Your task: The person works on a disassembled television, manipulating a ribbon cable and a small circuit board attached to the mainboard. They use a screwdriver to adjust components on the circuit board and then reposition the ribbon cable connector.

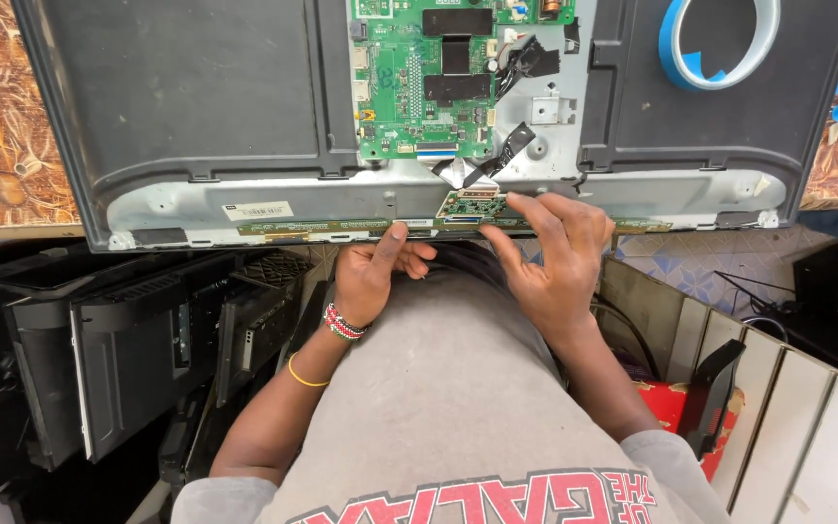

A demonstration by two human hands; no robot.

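- Unit under work: a flat-panel television [196, 97] lies face down on the surface [12, 184], rear cover removed, with its lower edge toward the person.
- Exposed parts: a green main circuit board [426, 82] sits at the upper centre of the metal chassis. A flat ribbon cable [482, 160] runs from it down to a small green driver board [472, 205] at the lower edge.
- A long, narrow strip board [312, 230] extends left and right along that lower edge, level with the driver board.
- Left hand [370, 277]: fingers curled, thumb extended upward with its tip pressing on the strip board just left of the driver board. It grips nothing; the contact is a press only.
- Right hand [550, 257]: fingers extended and spread, fingertips resting on the right end of the driver board and the adjoining strip. It encloses nothing.
- Step in hand, as judged: work on the junction between driver board and strip boards, probably seating or releasing a connector there.
- Next move, as judged: it calls for light, even fingertip pressure, the board held steady with one hand while the other works the connector latch. The thin ribbon and strip are likely to tear or crease if pulled at an angle.
- Nearby: a roll of blue tape [720, 44] lies on the chassis at upper right; dark equipment casings [128, 349] stand below the surface at left.
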